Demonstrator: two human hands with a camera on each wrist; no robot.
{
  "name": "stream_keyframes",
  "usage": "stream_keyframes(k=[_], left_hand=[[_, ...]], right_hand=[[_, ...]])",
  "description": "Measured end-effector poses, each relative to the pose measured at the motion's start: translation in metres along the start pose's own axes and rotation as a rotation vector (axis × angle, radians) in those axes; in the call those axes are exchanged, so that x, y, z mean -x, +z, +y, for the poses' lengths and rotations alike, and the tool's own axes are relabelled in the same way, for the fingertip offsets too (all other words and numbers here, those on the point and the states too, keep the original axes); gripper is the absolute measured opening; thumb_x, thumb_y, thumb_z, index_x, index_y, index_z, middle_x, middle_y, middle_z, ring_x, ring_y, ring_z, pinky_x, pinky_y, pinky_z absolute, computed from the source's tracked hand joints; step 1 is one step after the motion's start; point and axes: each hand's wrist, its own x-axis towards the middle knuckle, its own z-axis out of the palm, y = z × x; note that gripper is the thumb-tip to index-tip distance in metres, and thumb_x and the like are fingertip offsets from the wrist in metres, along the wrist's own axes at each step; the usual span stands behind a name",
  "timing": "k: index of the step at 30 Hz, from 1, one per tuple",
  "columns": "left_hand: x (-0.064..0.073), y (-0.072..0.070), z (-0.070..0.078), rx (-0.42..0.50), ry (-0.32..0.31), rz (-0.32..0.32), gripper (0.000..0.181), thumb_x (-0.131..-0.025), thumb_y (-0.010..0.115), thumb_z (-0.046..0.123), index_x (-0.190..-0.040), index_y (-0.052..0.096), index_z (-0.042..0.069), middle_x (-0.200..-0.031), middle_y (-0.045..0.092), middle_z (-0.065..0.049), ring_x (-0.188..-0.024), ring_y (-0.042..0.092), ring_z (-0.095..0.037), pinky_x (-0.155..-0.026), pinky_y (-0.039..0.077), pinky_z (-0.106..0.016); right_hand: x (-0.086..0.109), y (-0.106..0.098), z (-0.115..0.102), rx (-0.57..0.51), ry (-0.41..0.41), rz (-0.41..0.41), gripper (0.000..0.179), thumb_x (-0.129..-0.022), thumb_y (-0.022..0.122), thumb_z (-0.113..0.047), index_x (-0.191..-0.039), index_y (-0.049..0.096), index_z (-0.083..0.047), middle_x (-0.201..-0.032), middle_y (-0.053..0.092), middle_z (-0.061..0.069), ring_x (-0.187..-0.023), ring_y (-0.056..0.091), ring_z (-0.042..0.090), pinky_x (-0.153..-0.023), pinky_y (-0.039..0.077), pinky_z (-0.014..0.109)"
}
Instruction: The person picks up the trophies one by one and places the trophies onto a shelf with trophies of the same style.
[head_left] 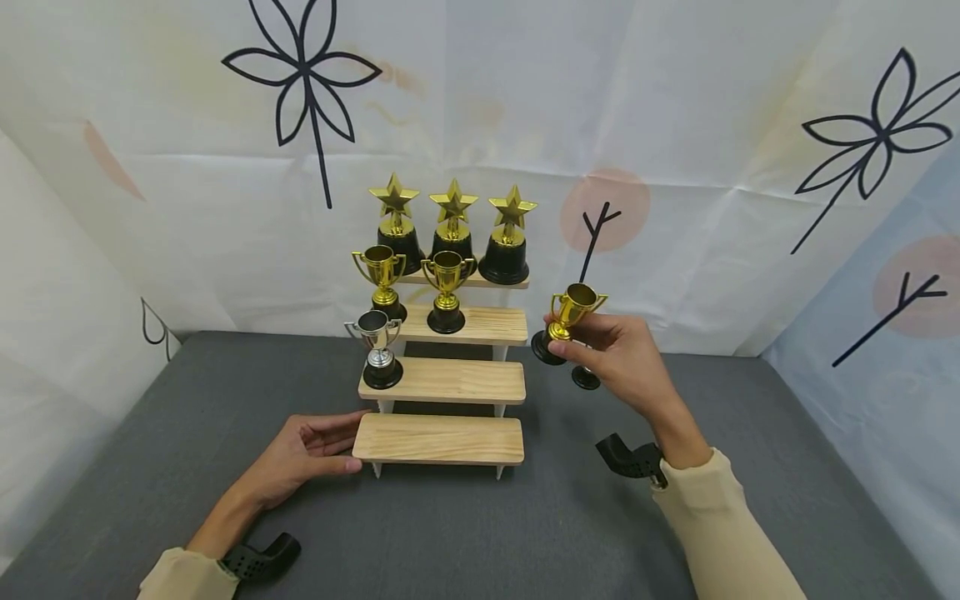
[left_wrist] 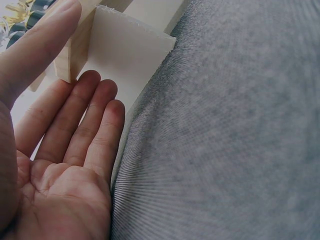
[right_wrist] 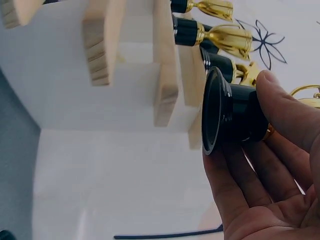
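My right hand (head_left: 626, 358) holds a small gold trophy cup (head_left: 576, 307) to the right of a stepped wooden stand (head_left: 442, 437), gripping it low between thumb and fingers. Its black base (right_wrist: 240, 112) is tilted toward the stand in the right wrist view. My left hand (head_left: 303, 454) is at the left end of the lowest step, its straight fingers (left_wrist: 102, 112) beside the white support (left_wrist: 127, 55). Two gold cups (head_left: 446, 275) stand on the third step up, at left and middle. One silver cup (head_left: 377, 333) stands at the left of the second step.
Three gold star trophies (head_left: 512, 208) line the top step. Below my right hand, another black trophy base (head_left: 586, 377) stands on the grey table (head_left: 465, 533), its upper part hidden. A white patterned cloth (head_left: 675, 100) hangs close behind the stand.
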Motion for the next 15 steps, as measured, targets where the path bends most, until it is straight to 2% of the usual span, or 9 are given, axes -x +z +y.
stream_keyframes(k=[8,15], left_hand=[[0.0,0.0,0.0,-0.003,-0.007,0.009,0.067,-0.086,0.076,-0.008,-0.142,0.042,-0.021,-0.144,0.041,-0.041,-0.122,0.061,-0.012,-0.1,0.053,-0.029],[0.0,-0.001,-0.001,-0.005,0.009,-0.002,0.066,-0.086,0.075,-0.008,-0.142,0.042,-0.021,-0.144,0.039,-0.043,-0.122,0.061,-0.012,-0.1,0.053,-0.028]], right_hand=[[-0.018,0.01,-0.009,-0.048,-0.036,-0.032,0.036,-0.089,0.079,-0.005,-0.124,0.072,0.001,-0.12,0.072,0.012,-0.115,0.067,0.023,-0.099,0.056,0.031],[-0.033,0.021,-0.012,-0.036,-0.014,-0.06,0.037,-0.089,0.08,-0.008,-0.124,0.072,-0.001,-0.12,0.072,0.012,-0.113,0.068,0.023,-0.099,0.057,0.039]])
